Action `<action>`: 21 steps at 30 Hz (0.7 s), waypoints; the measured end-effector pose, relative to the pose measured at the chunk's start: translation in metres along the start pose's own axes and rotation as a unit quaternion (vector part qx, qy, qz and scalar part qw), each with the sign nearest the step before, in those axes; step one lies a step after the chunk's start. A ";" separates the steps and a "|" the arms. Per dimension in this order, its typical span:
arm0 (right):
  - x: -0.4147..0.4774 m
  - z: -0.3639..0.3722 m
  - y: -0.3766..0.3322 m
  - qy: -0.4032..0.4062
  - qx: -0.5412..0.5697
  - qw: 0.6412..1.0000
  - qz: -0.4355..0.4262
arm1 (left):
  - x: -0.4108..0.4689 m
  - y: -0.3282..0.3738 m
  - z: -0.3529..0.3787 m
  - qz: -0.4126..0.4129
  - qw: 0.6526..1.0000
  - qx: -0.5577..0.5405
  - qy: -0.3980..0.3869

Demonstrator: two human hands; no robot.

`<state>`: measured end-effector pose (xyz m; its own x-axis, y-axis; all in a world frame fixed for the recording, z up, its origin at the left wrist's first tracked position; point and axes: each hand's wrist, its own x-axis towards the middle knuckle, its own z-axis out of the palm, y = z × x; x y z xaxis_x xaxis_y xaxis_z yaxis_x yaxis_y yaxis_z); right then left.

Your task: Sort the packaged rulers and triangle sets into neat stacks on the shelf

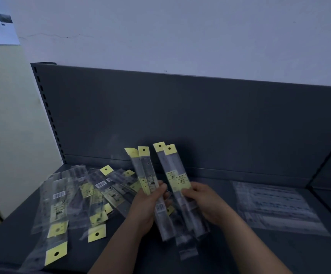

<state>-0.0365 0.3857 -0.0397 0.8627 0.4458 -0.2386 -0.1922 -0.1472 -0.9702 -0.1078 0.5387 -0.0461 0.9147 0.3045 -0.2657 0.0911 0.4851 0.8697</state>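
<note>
Both forearms come up from the bottom edge. My left hand grips a pair of ruler packs low on their length, fingers curled round the front. My right hand pinches a second pair the same way, thumb and fingers closed just below the yellow label band. The two pairs stand tilted, yellow hang tabs up, just beside each other above the shelf. A further pack or two hangs below my hands; the blur hides how many.

These packs should be light and fairly stiff from the ruler inside. The clear sleeves look slick, though, so I expect them to slide over one another in a loose hold. I judge the best grip is across the width near the middle, squeezing the flat faces, then tapping the lower ends on the shelf to square them.

Left of my hands a loose pile of more packs lies fanned and crossed on the shelf, tabs pointing every way. Well apart on the right lies a flat stack of wide clear packets, probably the triangle sets. Behind everything rises the dark back panel.
</note>
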 end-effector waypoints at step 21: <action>0.040 0.006 0.008 -0.005 -0.416 0.910 -0.002 | -0.006 0.004 -0.038 -0.021 0.991 -0.014 0.134</action>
<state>-0.0063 0.4071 -0.0567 0.8571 0.4559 -0.2397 0.2348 -0.7600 -0.6060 -0.1282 0.5697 -0.0570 0.7728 0.4886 -0.4050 0.1116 0.5236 0.8446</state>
